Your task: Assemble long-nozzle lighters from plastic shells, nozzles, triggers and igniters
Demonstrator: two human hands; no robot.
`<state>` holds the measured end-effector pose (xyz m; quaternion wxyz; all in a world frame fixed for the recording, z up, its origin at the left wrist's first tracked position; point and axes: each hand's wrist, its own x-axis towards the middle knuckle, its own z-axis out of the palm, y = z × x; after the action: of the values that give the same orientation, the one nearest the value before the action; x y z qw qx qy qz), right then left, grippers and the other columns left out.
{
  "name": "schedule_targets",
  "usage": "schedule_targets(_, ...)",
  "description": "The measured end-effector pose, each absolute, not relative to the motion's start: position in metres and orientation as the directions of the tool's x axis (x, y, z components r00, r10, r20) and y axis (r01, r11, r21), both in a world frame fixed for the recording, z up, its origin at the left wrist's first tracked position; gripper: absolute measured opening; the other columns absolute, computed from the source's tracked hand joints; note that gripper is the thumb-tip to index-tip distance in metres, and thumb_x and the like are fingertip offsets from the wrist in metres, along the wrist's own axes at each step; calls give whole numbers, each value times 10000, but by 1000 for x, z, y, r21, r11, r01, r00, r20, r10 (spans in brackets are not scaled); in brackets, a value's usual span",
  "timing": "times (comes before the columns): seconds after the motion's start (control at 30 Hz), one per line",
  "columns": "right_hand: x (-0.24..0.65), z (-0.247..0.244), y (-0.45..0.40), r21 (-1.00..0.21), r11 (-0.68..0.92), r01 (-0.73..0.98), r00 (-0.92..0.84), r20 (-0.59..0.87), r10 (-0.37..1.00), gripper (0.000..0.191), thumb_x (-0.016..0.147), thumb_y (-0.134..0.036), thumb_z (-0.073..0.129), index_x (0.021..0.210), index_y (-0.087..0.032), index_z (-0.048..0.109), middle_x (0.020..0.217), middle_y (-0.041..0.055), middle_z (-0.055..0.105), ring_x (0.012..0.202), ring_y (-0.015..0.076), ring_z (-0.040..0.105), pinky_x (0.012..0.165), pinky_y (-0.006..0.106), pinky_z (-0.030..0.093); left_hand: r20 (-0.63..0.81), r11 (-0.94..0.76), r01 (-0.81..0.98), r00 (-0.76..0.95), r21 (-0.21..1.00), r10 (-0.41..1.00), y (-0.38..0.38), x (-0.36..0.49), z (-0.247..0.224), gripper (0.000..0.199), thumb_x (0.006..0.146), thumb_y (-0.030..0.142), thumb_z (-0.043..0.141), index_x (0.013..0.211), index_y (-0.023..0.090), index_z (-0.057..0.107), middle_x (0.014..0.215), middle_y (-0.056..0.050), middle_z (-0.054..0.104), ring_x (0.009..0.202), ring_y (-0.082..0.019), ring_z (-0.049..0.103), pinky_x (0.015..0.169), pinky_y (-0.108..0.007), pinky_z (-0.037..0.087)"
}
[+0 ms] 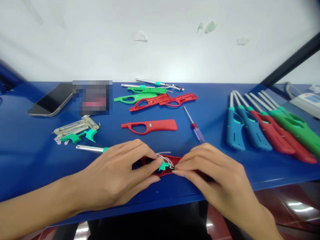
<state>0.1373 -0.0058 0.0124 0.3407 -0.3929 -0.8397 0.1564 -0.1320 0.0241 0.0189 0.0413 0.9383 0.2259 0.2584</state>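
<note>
The red half-shell (178,160) lay at the near edge of the blue table (212,103), between the two hands, and from where I watched its hollow side faced up. In it I saw a green piece (163,166), white wires (168,158) and a small black part (172,168).

My left hand (117,171) was closed on the shell, fingers bent, one fingertip on the green piece; the fingers hid much, so I judged that grip with some doubt. My right hand (217,173) pinched the black part between its fingertips, against the shell. A metal tube (90,148) with a green collar ran out from behind the left hand.

Just beyond lay a red handle piece (163,125), with a screwdriver (198,132) to its right. Farther back I saw red open shells (185,99), green shells (136,97) and two thin metal rods (148,81).

On the left were clear plastic parts (71,127), green triggers (90,135), a phone (51,100) and a pixelated item (96,100). On the right, blue lighters (235,131), red lighters (275,135) and green lighters (297,128) fanned out side by side, near a white device (310,101).
</note>
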Motion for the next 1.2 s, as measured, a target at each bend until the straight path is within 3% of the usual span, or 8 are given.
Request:
schedule_targets(0.2, 135, 10, -10, -209, 755, 621, -568, 544, 618, 72, 1011, -193, 685, 962, -180, 736, 905, 17, 757, 837, 179, 642, 783, 339, 500, 463, -883, 404, 752, 237, 469, 23, -132, 16, 221, 1033, 176, 605, 1249, 160, 651, 1108, -91, 730, 988, -209, 689, 893, -366, 595)
schedule_targets(0.3, 133, 10, -12, -107, 767, 633, -611, 538, 580, 184, 1015, -310, 696, 907, -166, 738, 867, 29, 751, 803, 184, 627, 766, 356, 483, 486, -878, 404, 731, 257, 479, 23, -133, 12, 266, 1016, 162, 637, 1281, 162, 645, 1139, -88, 739, 989, -203, 664, 920, -367, 566)
schedule_targets(0.4, 131, 11, -12, -35, 769, 638, -636, 539, 552, 184, 1013, -296, 698, 886, -170, 743, 858, 22, 765, 790, 181, 627, 773, 375, 463, 490, -859, 405, 706, 312, 511, 24, -132, 15, 285, 997, 192, 689, 1280, 175, 657, 1114, -62, 751, 983, -186, 645, 923, -346, 555)
schedule_targets(0.53, 133, 11, -12, -31, 749, 662, -618, 544, 568, 149, 1014, -287, 699, 899, -204, 745, 880, 2, 783, 775, 176, 628, 794, 394, 449, 517, -799, 402, 613, 447, 597, 29, -134, 25, 201, 982, 206, 697, 1183, 198, 701, 1054, -42, 760, 987, -177, 672, 933, -350, 563)
schedule_targets(0.63, 138, 10, -10, -24, 739, 674, -612, 543, 575, 97, 1007, -290, 715, 944, -222, 743, 905, -4, 789, 781, 178, 629, 806, 397, 447, 550, -795, 479, 577, 372, 604, 35, -140, 29, 175, 963, 124, 625, 1075, 207, 730, 1008, -33, 754, 950, -178, 670, 883, -353, 556)
schedule_targets(0.73, 143, 9, -8, -6, 720, 694, -596, 557, 579, 98, 984, -301, 751, 964, -209, 723, 912, 9, 798, 795, 198, 640, 799, 406, 444, 526, -769, 572, 577, 286, 625, 40, -147, 28, 174, 958, 158, 598, 1058, 193, 736, 1026, -50, 747, 946, -197, 657, 845, -364, 537)
schedule_targets(0.93, 145, 15, -8, -9, 676, 737, -527, 618, 583, 179, 971, -291, 770, 1102, -195, 694, 911, 38, 812, 800, 224, 654, 767, 408, 429, 458, -753, 598, 608, 273, 649, 40, -147, 24, 127, 973, 179, 604, 1020, 211, 718, 1016, -27, 723, 948, -197, 642, 881, -375, 506)
schedule_targets(1.2, 124, 14, -6, -192, 642, 743, -495, 489, 719, 501, 1009, -485, 686, 1396, -183, 590, 1194, 75, 741, 1064, 265, 642, 952, 424, 444, 420, -760, 600, 640, 250, 644, 42, -149, 27, 166, 1009, 189, 575, 1046, 218, 734, 1014, -29, 722, 897, -196, 654, 816, -363, 499)
